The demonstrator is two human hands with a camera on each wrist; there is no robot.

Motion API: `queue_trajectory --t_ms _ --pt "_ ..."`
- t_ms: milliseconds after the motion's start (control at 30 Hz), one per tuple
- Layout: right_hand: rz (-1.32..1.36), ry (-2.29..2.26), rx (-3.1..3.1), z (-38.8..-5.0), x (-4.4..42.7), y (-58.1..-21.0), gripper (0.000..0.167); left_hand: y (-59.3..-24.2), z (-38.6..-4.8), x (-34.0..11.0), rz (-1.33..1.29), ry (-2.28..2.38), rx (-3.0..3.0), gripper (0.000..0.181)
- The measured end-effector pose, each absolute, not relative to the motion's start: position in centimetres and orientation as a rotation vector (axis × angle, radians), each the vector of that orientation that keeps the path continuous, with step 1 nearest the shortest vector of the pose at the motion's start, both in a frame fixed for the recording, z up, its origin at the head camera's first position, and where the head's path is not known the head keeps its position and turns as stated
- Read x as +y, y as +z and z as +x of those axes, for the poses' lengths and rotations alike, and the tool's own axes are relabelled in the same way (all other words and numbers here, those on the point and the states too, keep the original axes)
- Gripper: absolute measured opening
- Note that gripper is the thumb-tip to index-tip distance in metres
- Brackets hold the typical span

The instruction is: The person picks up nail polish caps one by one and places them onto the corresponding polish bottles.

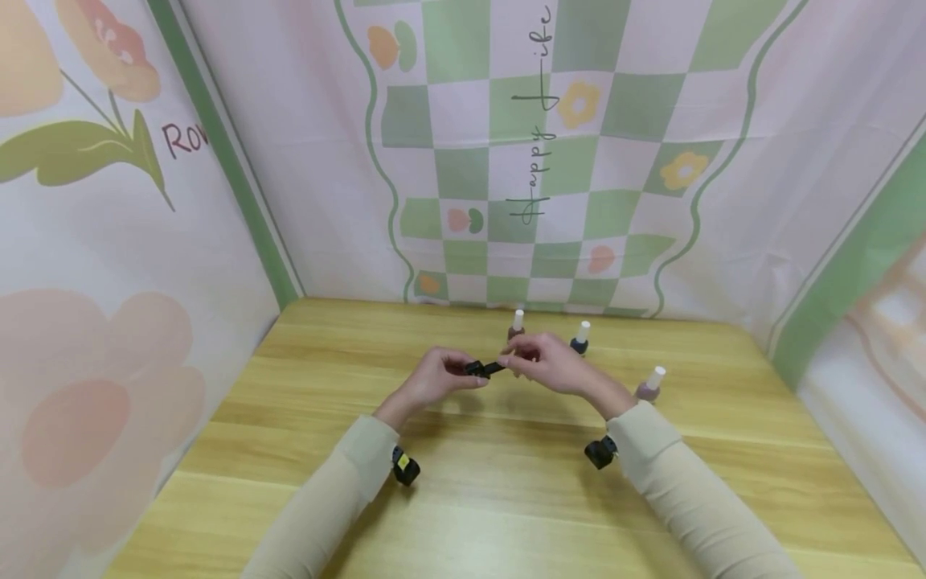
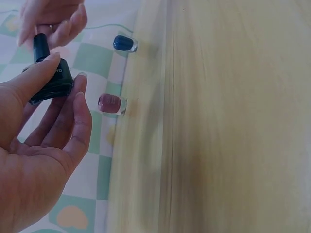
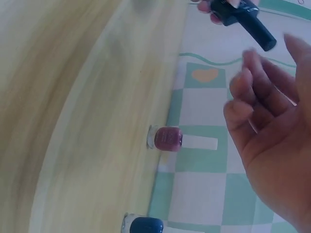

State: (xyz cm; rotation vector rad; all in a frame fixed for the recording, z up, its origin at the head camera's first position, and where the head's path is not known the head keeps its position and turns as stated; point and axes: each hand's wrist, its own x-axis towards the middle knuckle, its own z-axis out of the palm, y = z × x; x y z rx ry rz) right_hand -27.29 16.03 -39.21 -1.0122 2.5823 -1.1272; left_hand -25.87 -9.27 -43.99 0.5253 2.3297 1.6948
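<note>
My left hand pinches a dark nail polish bottle with a black cap between thumb and fingers, holding it above the table. The bottle is tilted, and its black cap points toward my right hand. In the right wrist view, the right thumb and loosely bent fingers stand apart around the cap's end, with a gap to it. Behind the hands, a mauve nail polish bottle with a white cap stands upright on the table. A dark blue one stands to its right.
A pale purple nail polish bottle with a white cap stands beside the right forearm. The wooden table reaches back to a checked fabric backdrop. A small black camera sits at the right wrist, another at the left.
</note>
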Motion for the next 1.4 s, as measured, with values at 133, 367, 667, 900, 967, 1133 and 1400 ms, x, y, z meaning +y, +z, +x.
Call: queue_trajectory --t_ms 133,367,667,900,967,1133,1400 --pt "-1.025 -1.151 2.522 -27.29 16.13 -38.96 0.031 -43.99 -25.95 -9.27 0.517 1.704 2.325 0.019" --pt "-1.030 -1.181 2.485 -27.30 16.00 -39.05 0.013 -44.15 -26.08 -9.19 0.533 1.706 2.324 0.018" --pt "-1.151 -1.079 2.568 -27.39 15.50 -39.81 0.035 -44.26 -26.07 -9.19 0.538 1.698 2.341 0.017" --pt "-1.016 -1.157 2.531 -27.40 15.96 -39.65 0.024 -44.17 -26.08 -9.25 0.519 1.722 2.331 0.018" --pt "-1.017 -1.151 2.518 -27.40 15.97 -39.45 0.026 -44.15 -26.09 -9.26 0.517 1.727 2.329 0.018" --pt "-0.971 -1.159 2.509 -27.42 15.84 -39.31 0.016 -44.15 -26.08 -9.19 0.526 1.722 2.336 0.019" --pt "-0.995 -1.161 2.556 -27.26 15.54 -39.51 0.014 -44.36 -25.94 -8.86 0.647 1.640 2.455 0.016"
